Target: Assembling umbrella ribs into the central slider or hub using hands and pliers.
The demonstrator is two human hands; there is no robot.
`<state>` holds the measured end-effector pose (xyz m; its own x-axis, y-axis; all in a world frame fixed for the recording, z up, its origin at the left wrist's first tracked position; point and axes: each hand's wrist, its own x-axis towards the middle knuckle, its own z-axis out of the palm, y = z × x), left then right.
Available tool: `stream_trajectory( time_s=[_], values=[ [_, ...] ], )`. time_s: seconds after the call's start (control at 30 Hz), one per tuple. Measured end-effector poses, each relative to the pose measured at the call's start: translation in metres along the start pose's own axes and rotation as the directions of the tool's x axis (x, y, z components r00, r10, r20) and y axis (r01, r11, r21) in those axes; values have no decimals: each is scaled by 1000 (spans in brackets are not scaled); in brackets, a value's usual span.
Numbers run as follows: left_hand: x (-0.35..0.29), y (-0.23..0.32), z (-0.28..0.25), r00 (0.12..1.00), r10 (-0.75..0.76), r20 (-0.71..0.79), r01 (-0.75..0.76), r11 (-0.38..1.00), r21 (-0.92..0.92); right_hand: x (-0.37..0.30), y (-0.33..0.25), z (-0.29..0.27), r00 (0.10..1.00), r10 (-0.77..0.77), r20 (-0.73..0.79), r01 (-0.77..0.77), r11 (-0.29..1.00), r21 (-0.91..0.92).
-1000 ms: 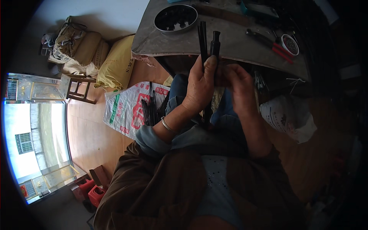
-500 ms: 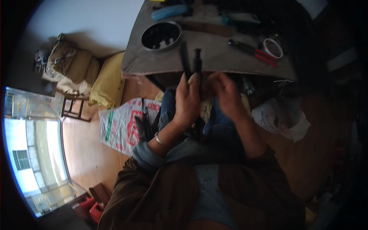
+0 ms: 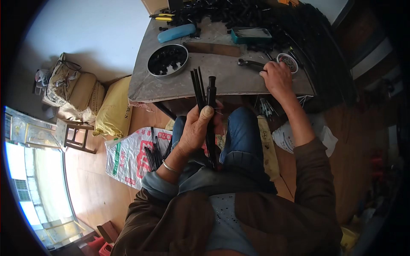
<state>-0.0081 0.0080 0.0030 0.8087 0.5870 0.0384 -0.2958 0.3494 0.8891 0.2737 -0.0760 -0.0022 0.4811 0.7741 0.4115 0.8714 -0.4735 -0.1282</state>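
My left hand [image 3: 197, 128] is closed around several thin black rods [image 3: 198, 87] and a thicker black tube [image 3: 211, 89] with a collared top. They stand up out of the fist, and the tube's lower part reaches down to my lap. A thin metal pin [image 3: 218, 108] sticks out sideways beside the thumb. My right hand [image 3: 279, 80] is at the table's right front, fingers curled over the handles of the pliers [image 3: 250, 63]. The head points left; the red grips are hidden under the hand. Touching or nearly touching its fingertips is a small white cup [image 3: 288, 62] of small parts.
On the table [image 3: 230, 81] are a round metal pan [image 3: 168, 60] of black parts, a blue case [image 3: 176, 33], a teal box [image 3: 252, 36], a flat brown strip [image 3: 213, 48] and heaped black pieces [image 3: 222, 13]. Black rods lie on a plastic bag [image 3: 124, 155] to my left.
My right hand has left my left hand and moved forward and right onto the pliers. The left hand keeps the rods and tube, now slightly lower. The view has shifted.
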Motion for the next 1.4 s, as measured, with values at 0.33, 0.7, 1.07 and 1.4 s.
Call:
stream_trajectory(
  time_s=[0.33, 0.7, 1.07, 1.4],
  values=[
    [11, -10, -10, 987, -14, -160, 29, 995, 95, -6, -6, -11, 987, -91, -130, 130, 936, 327],
    [13, -14, -1, 985, 22, -173, 2, 991, 135, -96, -81, -41, 969, -222, -113, 248, 832, 496],
    [12, -13, 1, 978, 81, -194, -54, 989, 138, -90, -86, -56, 946, -311, -87, 320, 866, 385],
    [13, -21, -4, 971, 204, -120, -142, 907, 396, -95, -64, -65, 289, -716, 635, -915, -11, 404]
  ],
)
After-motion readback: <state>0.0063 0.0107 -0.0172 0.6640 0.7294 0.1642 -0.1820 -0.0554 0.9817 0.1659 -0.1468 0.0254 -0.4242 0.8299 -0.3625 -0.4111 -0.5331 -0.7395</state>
